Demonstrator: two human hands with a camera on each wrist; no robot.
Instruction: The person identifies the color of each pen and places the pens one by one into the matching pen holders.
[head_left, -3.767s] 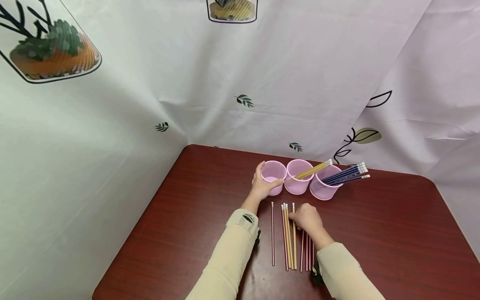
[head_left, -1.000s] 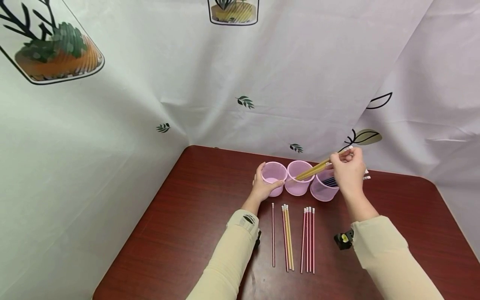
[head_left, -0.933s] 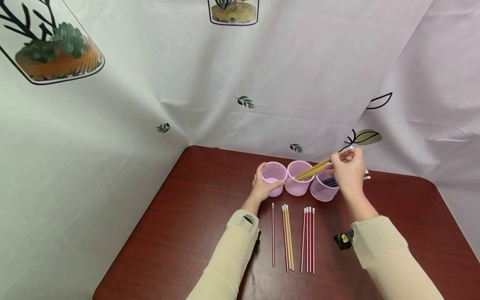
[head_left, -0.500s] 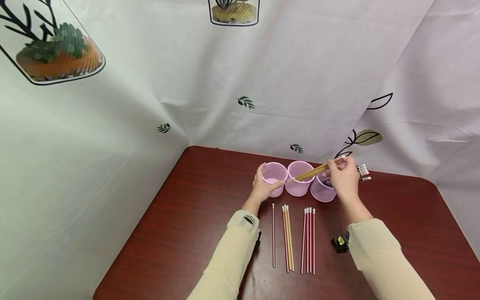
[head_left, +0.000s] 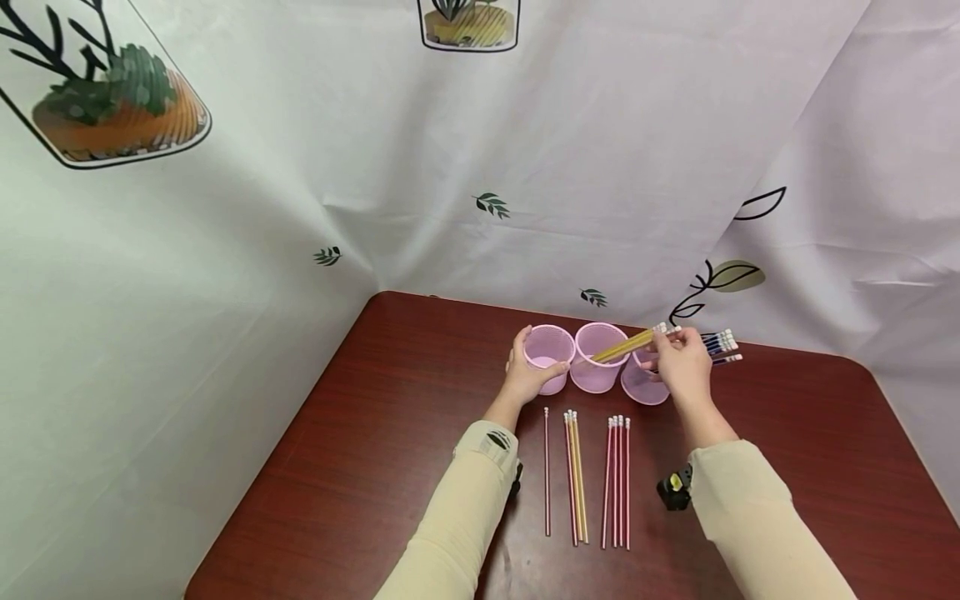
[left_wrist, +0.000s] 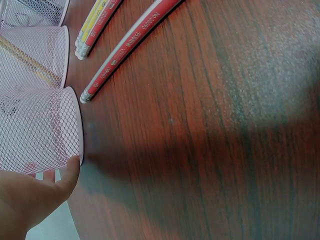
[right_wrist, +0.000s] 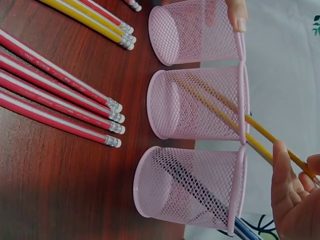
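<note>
My left hand (head_left: 522,372) grips the leftmost pink mesh pencil cup (head_left: 555,387), thumb at the rim. In the left wrist view the thumb (left_wrist: 71,172) lies against that rim. With my right hand (head_left: 684,364) I pinch a yellow pencil near its eraser end. That pencil slants into the middle cup (head_left: 595,380) beside other yellow pencils (head_left: 622,347). Below the right hand stands the right cup (head_left: 642,390), partly covered by it. Dark blue pencils (head_left: 720,342) lean out of this cup toward the right.
On the brown table (head_left: 375,417) before the cups lie a single red pencil (head_left: 547,475), a small group with red and yellow pencils (head_left: 578,479), and several red pencils (head_left: 617,483). A white printed cloth (head_left: 420,208) hangs behind the table.
My right hand picked up yellow pencil from the middle group, carried it up to the middle cup, then lowered it in, moving down and slightly left. The left hand stays on its cup.
</note>
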